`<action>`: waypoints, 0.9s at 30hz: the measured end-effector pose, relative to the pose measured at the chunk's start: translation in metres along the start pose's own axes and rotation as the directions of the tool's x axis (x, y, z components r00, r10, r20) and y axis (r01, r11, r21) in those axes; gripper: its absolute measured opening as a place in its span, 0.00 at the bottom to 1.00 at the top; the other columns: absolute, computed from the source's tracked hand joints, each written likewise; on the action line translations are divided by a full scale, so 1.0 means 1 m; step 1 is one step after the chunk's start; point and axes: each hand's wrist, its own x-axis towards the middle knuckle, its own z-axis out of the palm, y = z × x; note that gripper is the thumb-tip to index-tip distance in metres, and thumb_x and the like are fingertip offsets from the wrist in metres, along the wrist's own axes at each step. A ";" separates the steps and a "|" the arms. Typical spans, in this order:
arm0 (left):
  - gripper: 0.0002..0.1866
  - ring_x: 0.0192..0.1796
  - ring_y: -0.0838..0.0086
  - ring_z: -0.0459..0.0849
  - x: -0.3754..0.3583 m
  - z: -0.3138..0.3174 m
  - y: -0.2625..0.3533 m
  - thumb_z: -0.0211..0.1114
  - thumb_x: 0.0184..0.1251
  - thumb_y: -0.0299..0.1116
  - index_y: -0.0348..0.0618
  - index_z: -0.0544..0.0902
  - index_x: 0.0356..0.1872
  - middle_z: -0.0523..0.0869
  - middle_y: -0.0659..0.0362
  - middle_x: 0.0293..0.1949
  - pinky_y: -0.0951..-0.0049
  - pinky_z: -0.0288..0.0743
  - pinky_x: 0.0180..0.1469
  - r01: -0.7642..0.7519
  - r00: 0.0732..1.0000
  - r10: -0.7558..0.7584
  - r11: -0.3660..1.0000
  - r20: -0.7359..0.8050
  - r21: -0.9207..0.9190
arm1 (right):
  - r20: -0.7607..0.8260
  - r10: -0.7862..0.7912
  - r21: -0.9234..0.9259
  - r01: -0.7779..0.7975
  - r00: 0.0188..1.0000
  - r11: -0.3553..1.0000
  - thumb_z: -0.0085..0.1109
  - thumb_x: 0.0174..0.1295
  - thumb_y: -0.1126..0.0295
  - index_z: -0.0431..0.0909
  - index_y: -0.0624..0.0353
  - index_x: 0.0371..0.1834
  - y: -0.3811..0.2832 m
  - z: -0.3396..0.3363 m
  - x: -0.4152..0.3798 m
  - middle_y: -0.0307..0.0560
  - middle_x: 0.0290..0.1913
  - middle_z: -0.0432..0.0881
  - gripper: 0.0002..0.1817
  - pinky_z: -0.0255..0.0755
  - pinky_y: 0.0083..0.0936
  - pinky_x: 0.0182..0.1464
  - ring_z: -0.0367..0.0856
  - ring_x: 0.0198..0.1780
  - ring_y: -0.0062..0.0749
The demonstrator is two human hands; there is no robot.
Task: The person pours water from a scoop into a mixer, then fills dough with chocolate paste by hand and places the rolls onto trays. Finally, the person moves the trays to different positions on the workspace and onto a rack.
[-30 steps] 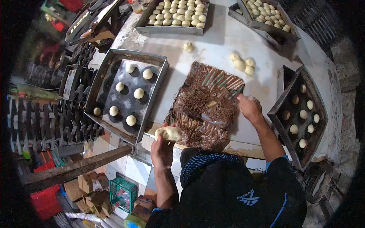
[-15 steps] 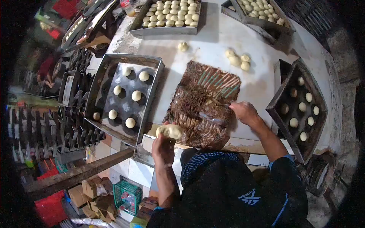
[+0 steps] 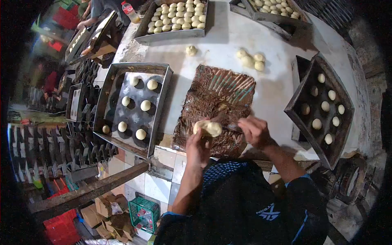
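My left hand (image 3: 198,149) is wrapped round a flattened, hollowed piece of dough (image 3: 209,128) above the near part of a brown, smeared filling slab (image 3: 220,96). Just right of the dough, my right hand (image 3: 255,131) has its fingers closed on a thin tool (image 3: 232,125), whose tip is blurred over the brown filling. A tray (image 3: 163,94) with several dough balls (image 3: 145,105) stands to the left of the slab. Beyond the slab lie loose dough balls (image 3: 247,61) on the pale table (image 3: 273,87).
A tilted dark tray (image 3: 292,107) with dough balls is at the right. Full trays (image 3: 171,37) stand at the far edge, near a bottle (image 3: 130,12). A green crate (image 3: 143,213) and cardboard lie below left. Another person's arm (image 3: 87,20) shows at the upper left.
My left hand has moved right with the dough, from the slab's left edge to above its near part. My right hand has come slightly nearer and lower.
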 end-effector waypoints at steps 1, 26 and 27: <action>0.21 0.56 0.69 0.80 -0.002 0.003 -0.001 0.50 0.75 0.40 0.39 0.72 0.62 0.79 0.54 0.56 0.78 0.81 0.47 0.006 0.996 -0.009 1.000 0.088 0.029 | 0.039 -0.016 -0.006 0.016 0.999 1.000 0.59 0.48 0.78 0.79 0.63 0.46 -0.011 -0.001 0.000 0.49 0.32 0.79 0.18 0.76 0.36 0.34 0.80 0.33 0.45; 0.32 0.66 0.61 0.68 -0.140 -0.089 -0.001 0.56 0.73 0.36 0.37 0.55 0.71 0.63 0.50 0.68 0.61 0.62 0.68 -0.666 0.727 0.626 0.543 0.282 0.512 | 0.157 0.204 0.443 -0.253 0.966 0.860 0.66 0.58 0.60 0.78 0.71 0.46 -0.216 0.090 -0.027 0.54 0.51 0.74 0.23 0.75 0.26 0.43 0.80 0.48 0.36; 0.37 0.65 0.61 0.68 -0.145 -0.096 -0.002 0.59 0.69 0.33 0.35 0.49 0.72 0.59 0.50 0.68 0.63 0.62 0.67 -0.627 0.593 0.689 0.070 0.417 0.776 | 0.040 0.051 0.213 -0.058 0.998 0.975 0.67 0.57 0.65 0.79 0.74 0.46 -0.237 0.084 -0.022 0.54 0.53 0.73 0.21 0.76 0.26 0.45 0.81 0.45 0.35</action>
